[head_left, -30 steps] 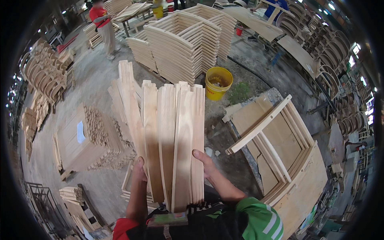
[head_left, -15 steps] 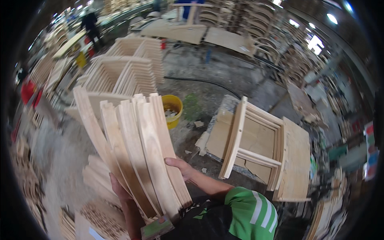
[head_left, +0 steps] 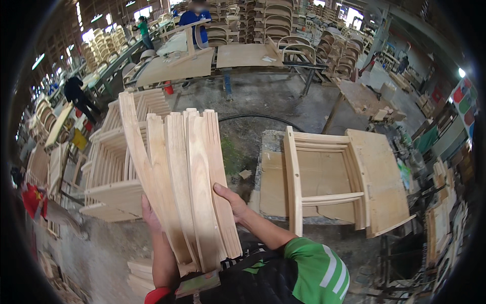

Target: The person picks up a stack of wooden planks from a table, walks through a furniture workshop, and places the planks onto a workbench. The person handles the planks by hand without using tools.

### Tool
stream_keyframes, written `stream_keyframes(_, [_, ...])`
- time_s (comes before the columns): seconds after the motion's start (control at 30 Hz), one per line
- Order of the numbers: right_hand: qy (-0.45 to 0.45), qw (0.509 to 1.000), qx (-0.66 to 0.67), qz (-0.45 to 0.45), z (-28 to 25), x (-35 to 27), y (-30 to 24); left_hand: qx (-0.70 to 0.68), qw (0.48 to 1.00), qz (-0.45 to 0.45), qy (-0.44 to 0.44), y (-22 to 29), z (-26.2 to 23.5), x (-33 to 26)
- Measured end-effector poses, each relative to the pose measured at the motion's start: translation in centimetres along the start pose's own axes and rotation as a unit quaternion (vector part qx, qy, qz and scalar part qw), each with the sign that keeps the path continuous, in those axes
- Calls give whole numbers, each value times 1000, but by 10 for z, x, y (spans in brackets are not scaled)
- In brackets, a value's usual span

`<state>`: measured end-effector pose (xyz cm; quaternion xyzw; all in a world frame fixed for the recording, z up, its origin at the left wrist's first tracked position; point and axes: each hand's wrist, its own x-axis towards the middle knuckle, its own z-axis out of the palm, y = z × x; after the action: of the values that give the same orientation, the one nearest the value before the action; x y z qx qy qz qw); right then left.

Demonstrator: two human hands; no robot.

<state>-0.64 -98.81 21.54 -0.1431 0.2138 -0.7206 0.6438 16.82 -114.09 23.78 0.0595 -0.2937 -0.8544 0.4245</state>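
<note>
A bundle of several pale, curved wooden slats stands upright against my front, held between both hands. The slats fan out at the top, and the leftmost one leans away to the left. My left hand grips the bundle from its left side, its fingers partly hidden by the wood. On the right side my right hand clasps it, thumb lying on the front and the other fingers hidden behind. To the right, a small stack of wooden frames with crossbars lies on a cardboard-covered bench.
Stacked wooden frames stand behind the bundle at left. A wooden panel lies right of the bench. A black hose crosses the floor. Beyond it are tables, a person in blue and stacked curved chair parts.
My view has lifted and swung, so the far tables and people show more fully. The slats remain in both hands and now stand more upright in view; the yellow bucket is hidden behind them.
</note>
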Motion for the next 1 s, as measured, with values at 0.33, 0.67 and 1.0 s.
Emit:
stream_keyframes(0.33, [86,988,31,-125,-73,62,-63,-103,982,-152,-42,-95,-6,160])
stream_keyframes(0.67, [142,966,49,-210,-133,139,-127,-9,968,-251,-19,-161,9,290])
stream_keyframes(1.0, [135,958,63,-246,-189,276,-235,-61,951,-296,-64,-207,-11,486])
